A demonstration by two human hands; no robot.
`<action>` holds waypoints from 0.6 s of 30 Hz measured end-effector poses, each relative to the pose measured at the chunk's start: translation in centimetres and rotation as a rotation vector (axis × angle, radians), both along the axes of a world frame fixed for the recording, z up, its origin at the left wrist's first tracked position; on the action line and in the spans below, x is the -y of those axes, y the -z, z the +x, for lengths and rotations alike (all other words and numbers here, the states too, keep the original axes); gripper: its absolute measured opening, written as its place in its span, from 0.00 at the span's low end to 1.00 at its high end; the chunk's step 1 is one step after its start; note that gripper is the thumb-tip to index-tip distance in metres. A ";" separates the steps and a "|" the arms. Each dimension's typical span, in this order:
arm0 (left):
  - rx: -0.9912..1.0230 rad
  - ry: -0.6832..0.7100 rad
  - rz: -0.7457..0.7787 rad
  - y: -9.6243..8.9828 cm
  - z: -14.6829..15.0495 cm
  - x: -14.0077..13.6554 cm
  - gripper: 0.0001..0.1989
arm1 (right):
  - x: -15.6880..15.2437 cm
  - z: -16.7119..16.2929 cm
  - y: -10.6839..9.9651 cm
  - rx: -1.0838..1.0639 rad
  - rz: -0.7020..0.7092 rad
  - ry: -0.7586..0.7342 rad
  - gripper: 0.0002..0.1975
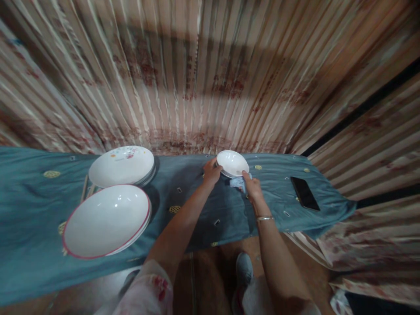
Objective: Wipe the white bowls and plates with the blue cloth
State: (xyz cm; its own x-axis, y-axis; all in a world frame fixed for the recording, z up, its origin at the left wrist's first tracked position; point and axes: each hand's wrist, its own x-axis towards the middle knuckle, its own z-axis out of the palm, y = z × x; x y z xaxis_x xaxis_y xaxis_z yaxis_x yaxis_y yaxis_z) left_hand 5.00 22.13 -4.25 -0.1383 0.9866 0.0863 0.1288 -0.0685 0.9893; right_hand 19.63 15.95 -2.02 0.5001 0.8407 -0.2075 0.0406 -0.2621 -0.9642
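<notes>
One small white bowl [232,162] at the far side of the table, near the curtain [197,87]; resting or slightly raised, impossible to tell. Left hand [213,171] clamped on the bowl's left rim; right hand [253,187] closed around a pale blue rag [238,184], up against the near right rim. Likeliest trouble, by judgement: a slip of the bowl, from slick glaze under few fingers or too hard a push on one side. Also possible: a drag of the loose tablecloth [179,175], with a shift of the stacks on the left, or a knock to the phone [305,193] from a wide swing of the right arm. As for materials, glossy, probably ceramic curves, round and wide in the flowered bowls [121,168] and, nearer, the red-rimmed bowls [106,221], both stacked with layered edges; slim, straight, apparently wooden sticks [84,189] beside them; crumpled, soft fabric in the rag; creased teal fabric with yellow patches underneath; flat, black, smooth phone; long pleats in the curtain; hard, shiny bracelet [264,218] at the right wrist.
</notes>
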 end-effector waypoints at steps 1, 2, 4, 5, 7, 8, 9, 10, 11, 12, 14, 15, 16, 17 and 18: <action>-0.015 -0.007 -0.005 0.0 0.0 0.0 0.25 | 0.0 0.0 0.0 0.004 -0.001 0.003 0.22; -0.018 -0.010 -0.011 0.0 0.1 0.0 0.25 | 0.0 0.0 0.1 0.008 -0.001 0.005 0.22; -0.021 -0.015 -0.024 -0.1 0.3 0.1 0.26 | 0.0 0.0 0.1 0.011 0.000 0.004 0.21; -0.024 -0.017 -0.029 -0.1 0.4 0.2 0.27 | 0.0 0.0 0.1 0.011 0.002 0.002 0.21; -0.026 -0.022 -0.040 -0.2 0.6 0.4 0.29 | 0.1 -0.1 0.1 0.010 0.006 -0.006 0.19; -0.025 -0.024 -0.045 -0.2 0.8 0.6 0.31 | 0.2 -0.1 0.1 0.009 0.008 -0.011 0.18; -0.023 -0.028 -0.050 -0.3 0.8 0.8 0.32 | 0.3 -0.2 0.1 0.008 0.008 -0.016 0.18; -0.019 -0.031 -0.054 -0.4 0.9 1.1 0.33 | 0.4 -0.2 0.1 0.009 0.008 -0.021 0.17; -0.015 -0.035 -0.058 -0.5 0.9 1.5 0.35 | 0.6 -0.2 0.1 0.009 0.009 -0.027 0.17; -0.010 -0.040 -0.059 -0.6 0.9 2.1 0.36 | 0.8 -0.3 0.0 0.009 0.010 -0.033 0.17; 0.005 -0.044 -0.057 -0.8 0.6 3.7 0.38 | 1.3 -0.4 -0.3 0.016 0.030 -0.048 0.18; 0.016 -0.043 -0.053 -0.9 0.3 4.7 0.37 | 1.6 -0.4 -0.5 0.027 0.051 -0.058 0.20; 0.054 -0.033 -0.044 -0.9 -0.1 5.9 0.37 | 1.9 -0.6 -0.8 0.048 0.077 -0.075 0.21; 0.084 -0.018 -0.030 -1.0 -0.6 7.3 0.36 | 2.3 -0.8 -1.1 0.076 0.105 -0.100 0.23; 0.099 0.007 -0.015 -1.1 -1.2 8.7 0.36 | 2.6 -1.1 -1.4 0.109 0.132 -0.133 0.24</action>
State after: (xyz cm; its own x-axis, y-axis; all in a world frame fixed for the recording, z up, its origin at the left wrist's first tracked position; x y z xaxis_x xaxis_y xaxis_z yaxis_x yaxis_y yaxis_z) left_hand 3.79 13.41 -3.16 -0.1382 0.9887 0.0576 0.0297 -0.0540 0.9981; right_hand 18.53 13.37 -0.65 0.3967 0.9170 -0.0415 0.1726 -0.1189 -0.9778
